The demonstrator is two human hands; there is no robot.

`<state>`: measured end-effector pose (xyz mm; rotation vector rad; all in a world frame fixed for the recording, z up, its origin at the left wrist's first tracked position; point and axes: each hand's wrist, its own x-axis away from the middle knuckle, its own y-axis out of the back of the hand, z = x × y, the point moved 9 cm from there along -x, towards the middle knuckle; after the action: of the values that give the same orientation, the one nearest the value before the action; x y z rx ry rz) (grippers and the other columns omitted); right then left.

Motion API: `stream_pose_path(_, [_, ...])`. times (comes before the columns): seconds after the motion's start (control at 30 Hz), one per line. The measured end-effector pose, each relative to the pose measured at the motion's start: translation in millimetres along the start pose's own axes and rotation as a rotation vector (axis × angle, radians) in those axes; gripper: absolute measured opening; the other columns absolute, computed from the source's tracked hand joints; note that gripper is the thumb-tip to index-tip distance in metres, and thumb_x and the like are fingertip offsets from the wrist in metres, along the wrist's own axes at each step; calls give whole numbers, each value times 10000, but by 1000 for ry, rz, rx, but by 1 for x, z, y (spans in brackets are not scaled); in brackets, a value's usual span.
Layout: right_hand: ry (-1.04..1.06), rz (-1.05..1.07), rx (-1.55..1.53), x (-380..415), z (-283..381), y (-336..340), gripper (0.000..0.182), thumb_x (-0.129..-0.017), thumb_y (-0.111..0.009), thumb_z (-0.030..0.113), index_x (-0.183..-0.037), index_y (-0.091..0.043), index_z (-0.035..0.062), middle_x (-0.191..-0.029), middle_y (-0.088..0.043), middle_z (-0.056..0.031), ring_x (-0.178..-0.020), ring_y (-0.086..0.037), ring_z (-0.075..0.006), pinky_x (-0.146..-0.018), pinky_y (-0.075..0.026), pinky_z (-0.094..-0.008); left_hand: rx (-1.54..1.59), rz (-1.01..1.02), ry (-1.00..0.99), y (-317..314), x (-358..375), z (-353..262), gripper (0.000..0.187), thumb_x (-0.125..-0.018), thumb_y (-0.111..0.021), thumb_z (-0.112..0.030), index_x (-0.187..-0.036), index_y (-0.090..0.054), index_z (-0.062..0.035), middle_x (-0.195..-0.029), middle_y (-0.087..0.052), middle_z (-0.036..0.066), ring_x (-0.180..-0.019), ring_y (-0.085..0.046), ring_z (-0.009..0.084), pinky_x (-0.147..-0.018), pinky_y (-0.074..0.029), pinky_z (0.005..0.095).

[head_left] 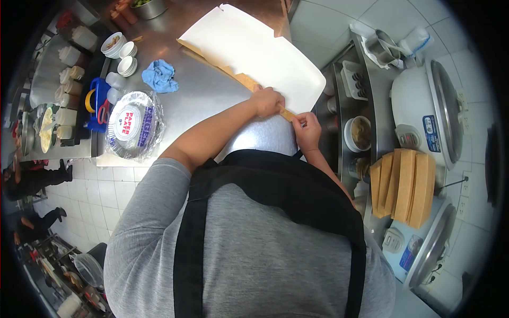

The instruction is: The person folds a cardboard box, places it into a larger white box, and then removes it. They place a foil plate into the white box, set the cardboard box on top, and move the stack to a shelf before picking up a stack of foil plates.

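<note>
Card (265, 58): one large sheet, white face up, rounded corner at the right; lies on the far right of the steel table (196, 108), its right end reaching the table's edge.

Strip (288, 115): brown, narrow, along the card's near side; ragged in outline toward the middle.

Left hand (268, 102): at the strip, right of its middle; fingers curled close together over it, tips hidden, so whether they pinch or only press cannot be told.

Right hand (307, 130): at the strip's right end; thumb and fingertips pinching it.

Handling notes, as judged: the strip seems to be getting worked along its fold. Best done with short, even pressure, the left hand holding the line while the right bends the end; a hard pull at one end could tear or skew the brown edge. Thin board should crease cleanly if both hands stay near the fold. The right end has little table beneath it; more support there would help.

Adjacent, left: blue cloth (160, 77), apart from the card; wrapped paper plates (133, 124), nearer; stacked cups (127, 64), beyond the plates.

Right: folded brown cartons (405, 183), well apart from the hands.
</note>
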<state>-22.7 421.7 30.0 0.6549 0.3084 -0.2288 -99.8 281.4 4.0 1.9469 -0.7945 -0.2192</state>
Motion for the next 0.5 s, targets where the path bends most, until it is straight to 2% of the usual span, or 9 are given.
stream_pose_path(0.1, [4,28,-11,-4,7,-1,128,-756,-704,45,-749,-576,45,-782,-570,-85,-679,-583,-248,-630,-480,-359,74,-44,0,1,-3,-2,95,-819,-664,-310,-851,-691,-225,-889,-678,-14,-1019,-562,209,-914,-295,470])
stream_pose_path(0.33, [96,88,80,-11,21,-6,148,-734,-702,24,-751,-556,35,-846,-549,-99,-679,-579,-263,-629,-481,-361,-93,-186,-40,8,4,-19,46,-814,-645,-243,-794,-677,-216,-831,-663,-47,-937,-574,185,-867,-309,451])
stream_pose_path(0.43, [66,94,83,-12,15,-4,151,-739,-714,32,-760,-565,35,-850,-548,-94,-689,-582,-247,-623,-484,-352,-175,-223,-79,11,10,-28,39,-811,-649,-231,-783,-670,-212,-812,-651,-46,-927,-574,181,-855,-316,444])
stream_pose_path(0.5, [-48,58,-29,-11,1,7,153,-747,-721,46,-771,-571,36,-861,-549,-89,-704,-586,-235,-631,-491,-347,-238,-234,-149,13,16,-34,34,-806,-659,-232,-779,-666,-212,-808,-645,-49,-922,-572,180,-849,-322,441])
